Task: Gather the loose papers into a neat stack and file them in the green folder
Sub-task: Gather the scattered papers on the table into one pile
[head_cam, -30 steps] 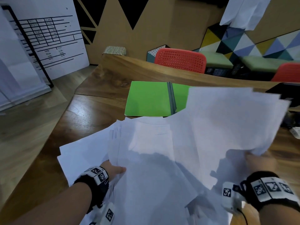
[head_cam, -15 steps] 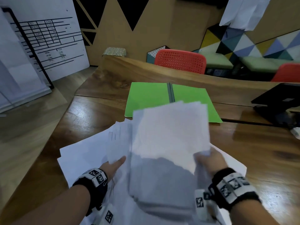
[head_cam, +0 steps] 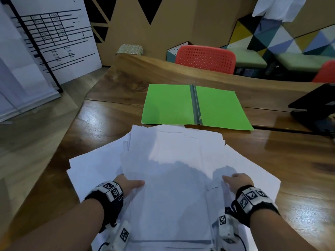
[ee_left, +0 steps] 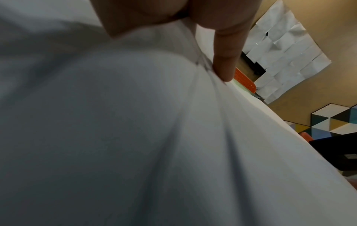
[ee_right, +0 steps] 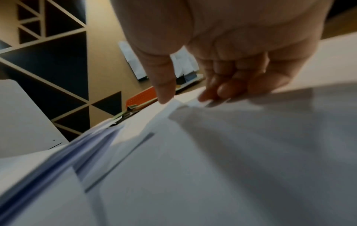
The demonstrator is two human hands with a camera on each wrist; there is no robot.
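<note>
Papers (head_cam: 174,160) lengthwise toward green folder (head_cam: 168,104)

Your left hand (ee_left: 154,13) sits at the top edge of the frame, close and blurred. One digit (ee_left: 226,61) reaches down and presses its tip on the papers (ee_left: 135,137), which run up into the cleft between it and the rest of the hand. The white sheets bulge and fill most of the view, with soft creases fanning out from under that fingertip. Past their edge you see a perforated orange chair (ee_left: 244,81), a grid of white sheets on the tan wall (ee_left: 286,53), a panel of coloured triangles (ee_left: 332,120) and a dark object (ee_left: 336,151) below it.
</note>
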